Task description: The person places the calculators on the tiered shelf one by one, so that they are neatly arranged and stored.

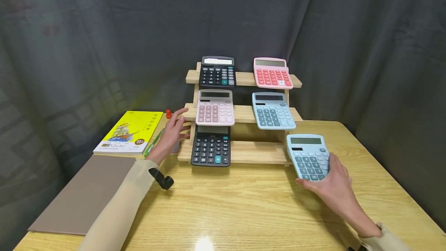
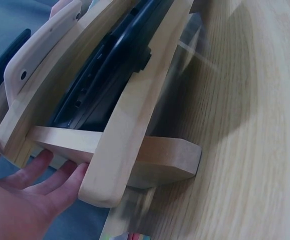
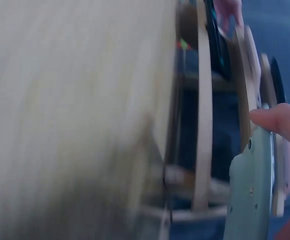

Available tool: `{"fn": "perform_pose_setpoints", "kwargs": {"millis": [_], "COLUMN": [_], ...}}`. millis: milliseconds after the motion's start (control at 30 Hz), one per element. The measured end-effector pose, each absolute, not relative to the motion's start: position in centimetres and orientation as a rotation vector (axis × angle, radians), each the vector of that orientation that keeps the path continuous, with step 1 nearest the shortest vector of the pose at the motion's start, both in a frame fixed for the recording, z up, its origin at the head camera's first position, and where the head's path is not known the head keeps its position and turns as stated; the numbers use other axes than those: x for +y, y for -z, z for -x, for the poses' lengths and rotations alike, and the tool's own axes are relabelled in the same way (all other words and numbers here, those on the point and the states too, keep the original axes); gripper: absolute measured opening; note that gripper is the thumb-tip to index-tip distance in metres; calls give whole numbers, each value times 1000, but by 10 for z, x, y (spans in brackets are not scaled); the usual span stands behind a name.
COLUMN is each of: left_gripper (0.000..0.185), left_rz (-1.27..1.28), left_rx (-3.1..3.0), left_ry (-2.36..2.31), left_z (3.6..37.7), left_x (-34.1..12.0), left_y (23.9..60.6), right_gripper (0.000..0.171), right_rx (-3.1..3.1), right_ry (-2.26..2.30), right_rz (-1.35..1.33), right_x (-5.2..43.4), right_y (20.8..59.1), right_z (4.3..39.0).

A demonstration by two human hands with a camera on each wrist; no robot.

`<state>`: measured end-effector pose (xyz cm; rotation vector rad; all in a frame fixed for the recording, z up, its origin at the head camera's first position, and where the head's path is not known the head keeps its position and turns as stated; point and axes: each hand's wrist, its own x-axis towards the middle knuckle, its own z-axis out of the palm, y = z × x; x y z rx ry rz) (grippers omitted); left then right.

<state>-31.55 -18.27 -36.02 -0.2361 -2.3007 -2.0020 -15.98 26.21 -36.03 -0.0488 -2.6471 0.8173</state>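
1. the right hand (image 1: 332, 187) holds a light blue calculator (image 1: 308, 156) by its lower right edge, fingers curled round the side and thumb under the bottom edge; that grip is closed on the calculator.
2. this calculator is tilted, keys facing up toward the head camera, just in front of the right end of the wooden rack (image 1: 244, 113), by the bottom tier. whether its lower edge touches the bench (image 1: 244, 204) cannot be told.
3. in the right wrist view the pale back of the calculator (image 3: 250, 195) shows with a fingertip (image 3: 277, 120) on its edge; the rest is blurred.
4. the left hand (image 1: 171, 134) rests against the left side of the rack, fingers fairly straight and spread, touching the wood at the middle tier. its grip is loose and closed round nothing.
5. the left wrist view shows the fingers (image 2: 39, 175) lying against the rack's side frame (image 2: 129, 125), with the black calculator (image 2: 104, 70) seen edge-on.
6. the rack carries five calculators: black (image 1: 217, 71) and red-pink (image 1: 272, 73) on top, pale pink (image 1: 215, 107) and light blue (image 1: 273, 110) in the middle, black (image 1: 211, 145) at the bottom left.
7. left of the rack lie a yellow book (image 1: 130, 131), a green pen (image 1: 153, 142) and a grey folder (image 1: 83, 195).
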Motion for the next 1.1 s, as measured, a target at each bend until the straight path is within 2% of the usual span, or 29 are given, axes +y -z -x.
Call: {"fn": "perform_pose_setpoints", "kwargs": {"millis": [300,500,867,1100], "left_gripper": [44,45,44,44], "left_rz": [233,248,240,239], "left_rx": [-2287,-2301,-2295,-2282], "left_ry": [2012,2007,2007,2026], "left_z": [315,314,315,315], "left_x": [-185,-182,-182,-182], "left_y": [361,361,358,359], "right_gripper": [127,128,140,135], "right_rx": [-2685,-2657,-2694,-2719], "right_ry": [-890,-905,-893,-758], "right_rz": [-102,-104,43,66], "right_x": [206,182,163,159], "right_y": [366,372,372,374], "right_z": [170,185,203,209]}}
